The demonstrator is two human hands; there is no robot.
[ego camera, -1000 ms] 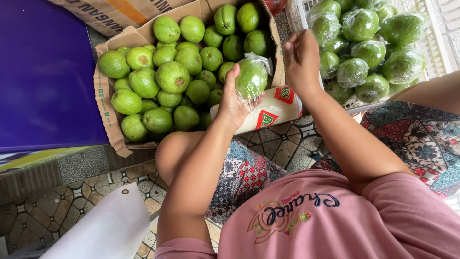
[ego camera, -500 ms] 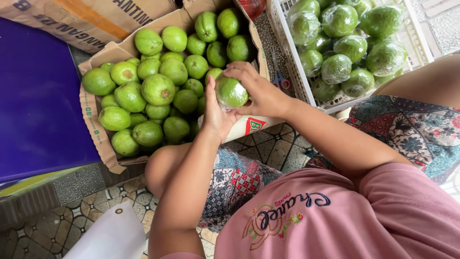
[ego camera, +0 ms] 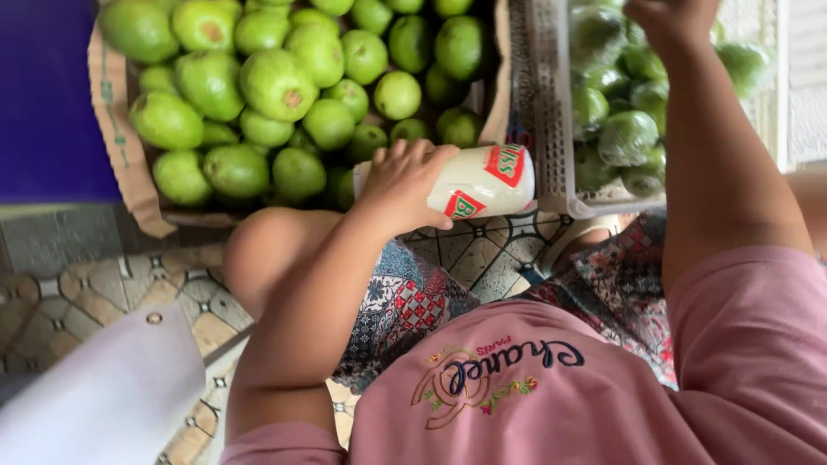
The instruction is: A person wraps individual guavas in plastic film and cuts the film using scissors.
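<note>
Over the white crate (ego camera: 551, 129), the right hand (ego camera: 672, 21) is now setting down the bagged guava (grip partly cropped, cannot tell); the left hand (ego camera: 405, 185) is clasping the white roll (ego camera: 482, 181) beside the cardboard box (ego camera: 112, 129).

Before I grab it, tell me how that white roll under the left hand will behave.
The white roll is a cylinder lying on its side, so it would probably roll if nudged. Its glossy wrap looks slippery. It rests against the white crate, which may check it; the left hand also steadies it.
</note>
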